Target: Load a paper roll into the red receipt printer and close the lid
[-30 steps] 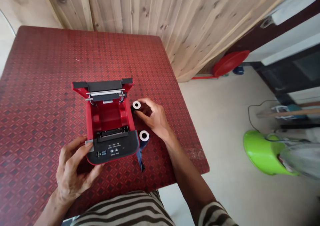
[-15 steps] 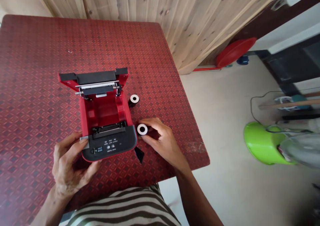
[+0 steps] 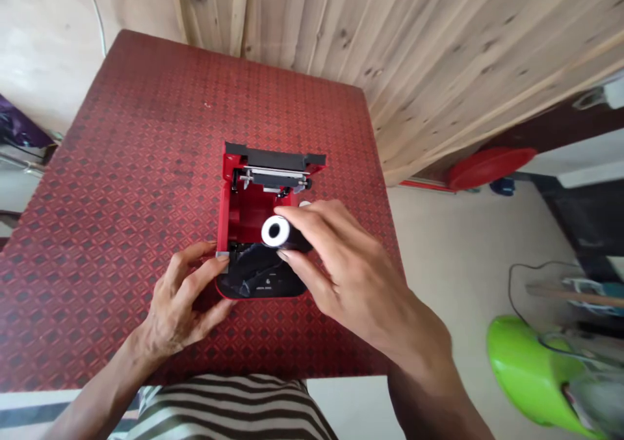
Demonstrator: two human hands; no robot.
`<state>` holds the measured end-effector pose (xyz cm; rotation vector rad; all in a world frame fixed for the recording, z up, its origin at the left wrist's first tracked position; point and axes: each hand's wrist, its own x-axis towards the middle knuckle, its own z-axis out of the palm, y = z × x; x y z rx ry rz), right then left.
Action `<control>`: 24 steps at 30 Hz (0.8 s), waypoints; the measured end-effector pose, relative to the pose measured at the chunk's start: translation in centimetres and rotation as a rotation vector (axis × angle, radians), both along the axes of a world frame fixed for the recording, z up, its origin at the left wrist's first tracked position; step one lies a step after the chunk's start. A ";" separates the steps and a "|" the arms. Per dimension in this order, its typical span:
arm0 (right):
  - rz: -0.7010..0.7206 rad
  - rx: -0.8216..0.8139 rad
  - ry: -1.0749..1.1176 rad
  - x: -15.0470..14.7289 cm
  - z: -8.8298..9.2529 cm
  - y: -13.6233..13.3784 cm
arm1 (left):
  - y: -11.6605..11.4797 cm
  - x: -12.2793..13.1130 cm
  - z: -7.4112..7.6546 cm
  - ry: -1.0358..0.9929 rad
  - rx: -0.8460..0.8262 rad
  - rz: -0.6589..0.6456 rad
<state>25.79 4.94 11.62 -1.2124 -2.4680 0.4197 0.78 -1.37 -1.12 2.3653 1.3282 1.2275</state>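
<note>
A red and black label printer [image 3: 223, 216] stands on the table with its lid [image 3: 273, 158] raised and its red inner bay showing. My left hand [image 3: 188, 297] grips the printer's front left corner, thumb below and fingers on the grey tab at its side. Between the thumb and fingers of my right hand [image 3: 348, 268] is a roll of black ribbon [image 3: 275, 231] with a white core, held above the bay's front right part. Its loose black tail [image 3: 251, 268] drapes over the control panel. Behind my right fingers, a second roll [image 3: 305, 204] shows only its white edge.
The table [image 3: 160, 160] has a red patterned cover, and a wood-plank wall [image 3: 312, 24] rises behind it. On the floor to the right are a green tub [image 3: 521, 368], a red round object [image 3: 492, 167] and a dark cable.
My right hand has lifted the ribbon roll from the table beside the printer to above its open bay, the tail now across the panel. The view has shifted; my left hand stays on the printer.
</note>
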 end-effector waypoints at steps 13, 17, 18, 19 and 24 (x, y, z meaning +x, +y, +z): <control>0.064 0.050 -0.400 -4.5 -1.9 3.3 | -0.4 0.0 0.2 0.012 -0.075 0.006; 0.045 -0.047 -0.403 -4.6 -3.0 3.8 | -0.4 -0.1 0.1 -0.001 -0.064 -0.007; 0.043 -0.066 -0.404 -4.6 -3.3 4.0 | -0.4 -0.1 0.1 -0.003 -0.064 -0.010; 0.040 -0.082 -0.406 -4.6 -3.5 4.1 | -0.3 -0.1 0.0 -0.005 -0.065 -0.012; 0.038 -0.135 -0.418 -4.9 -3.7 5.0 | -0.2 0.0 0.0 -0.002 -0.057 -0.012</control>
